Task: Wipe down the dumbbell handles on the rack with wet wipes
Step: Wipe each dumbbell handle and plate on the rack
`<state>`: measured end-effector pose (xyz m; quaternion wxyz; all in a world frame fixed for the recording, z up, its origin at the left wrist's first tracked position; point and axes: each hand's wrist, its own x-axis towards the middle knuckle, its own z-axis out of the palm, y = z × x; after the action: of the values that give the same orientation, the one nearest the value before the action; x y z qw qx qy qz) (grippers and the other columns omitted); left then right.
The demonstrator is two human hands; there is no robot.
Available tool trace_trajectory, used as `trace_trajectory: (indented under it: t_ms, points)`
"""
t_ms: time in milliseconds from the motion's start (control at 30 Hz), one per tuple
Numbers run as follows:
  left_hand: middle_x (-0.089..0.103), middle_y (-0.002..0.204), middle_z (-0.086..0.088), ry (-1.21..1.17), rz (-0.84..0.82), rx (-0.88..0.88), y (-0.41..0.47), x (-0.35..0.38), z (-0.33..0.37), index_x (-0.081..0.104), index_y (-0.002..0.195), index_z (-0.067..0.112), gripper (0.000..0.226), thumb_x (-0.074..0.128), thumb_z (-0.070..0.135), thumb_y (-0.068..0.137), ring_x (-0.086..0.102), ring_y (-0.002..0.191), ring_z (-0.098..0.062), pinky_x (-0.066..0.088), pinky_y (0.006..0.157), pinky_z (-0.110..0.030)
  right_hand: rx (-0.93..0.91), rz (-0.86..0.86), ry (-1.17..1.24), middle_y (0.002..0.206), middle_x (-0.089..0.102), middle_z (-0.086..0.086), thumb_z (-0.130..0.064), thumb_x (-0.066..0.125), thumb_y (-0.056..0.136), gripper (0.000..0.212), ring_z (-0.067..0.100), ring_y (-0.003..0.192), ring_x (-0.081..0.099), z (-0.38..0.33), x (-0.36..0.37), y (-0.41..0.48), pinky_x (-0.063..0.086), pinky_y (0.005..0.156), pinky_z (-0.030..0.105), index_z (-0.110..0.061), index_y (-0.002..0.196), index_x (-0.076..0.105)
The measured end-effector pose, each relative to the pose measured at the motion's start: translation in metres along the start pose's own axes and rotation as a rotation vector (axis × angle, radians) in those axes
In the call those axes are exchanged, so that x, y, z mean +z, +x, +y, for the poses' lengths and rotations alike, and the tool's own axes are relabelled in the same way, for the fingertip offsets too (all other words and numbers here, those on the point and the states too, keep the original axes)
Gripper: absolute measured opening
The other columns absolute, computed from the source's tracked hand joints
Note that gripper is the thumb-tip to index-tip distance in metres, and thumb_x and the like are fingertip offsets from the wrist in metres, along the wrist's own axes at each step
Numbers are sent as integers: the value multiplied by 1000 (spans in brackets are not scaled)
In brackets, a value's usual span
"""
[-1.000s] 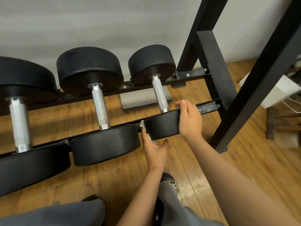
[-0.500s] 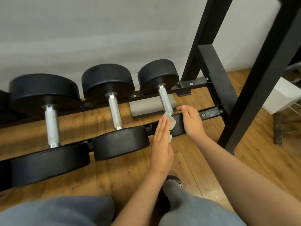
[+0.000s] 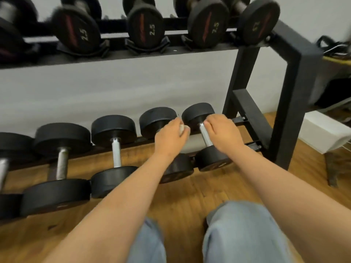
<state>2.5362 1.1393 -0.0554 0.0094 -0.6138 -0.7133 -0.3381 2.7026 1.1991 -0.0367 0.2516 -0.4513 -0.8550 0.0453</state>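
Hands shifted up since 0.5 s ago, my L hand pinches wipe just left of rightmost bottom-rack handle, R hand fingers curled round it, so loose pinch could drop wipe.

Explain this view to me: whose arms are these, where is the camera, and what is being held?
No machine here: these are a person's two bare arms, filmed by one camera worn on the head, looking down. The left hand grips a bunched white wipe. The right hand touches the metal handle of the rightmost dumbbell; whether it grips is unclear. More dumbbells sit on the lower level of the black rack, smaller ones on its top shelf.
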Motion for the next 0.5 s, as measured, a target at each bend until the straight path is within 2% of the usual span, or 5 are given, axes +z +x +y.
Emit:
trace_trajectory:
  t_ms: [167,267,400,500]
  points:
    - [66,103,-2,296,-11,85,6,-66,-19,54,114,18,39,49,52,95,62,91,-23,41,66,-31,-151,41,-213,119,62,4,-35,41,102,34,21,111,55,-30,-24,1,42,97,38,-13,119,60]
    - [68,99,-4,423,1,133,18,-89,-22,54,116,18,44,45,56,96,64,88,-26,47,65,-33,-175,56,-250,123,61,4,-36,43,101,35,22,114,54,-42,-27,13,40,99,36,-14,123,57]
    - [68,94,-3,491,-23,171,40,-94,-34,52,116,18,45,42,58,97,65,83,-25,50,65,-34,-197,104,-235,127,60,5,-36,45,99,38,23,121,52,-45,-5,41,38,103,37,-13,127,57]
    - [68,92,-1,541,-36,168,63,-82,-55,52,116,19,48,36,61,97,65,80,-22,46,61,-32,-265,73,-220,133,58,5,-36,47,99,41,23,127,49,-42,17,69,36,106,38,-14,132,55]
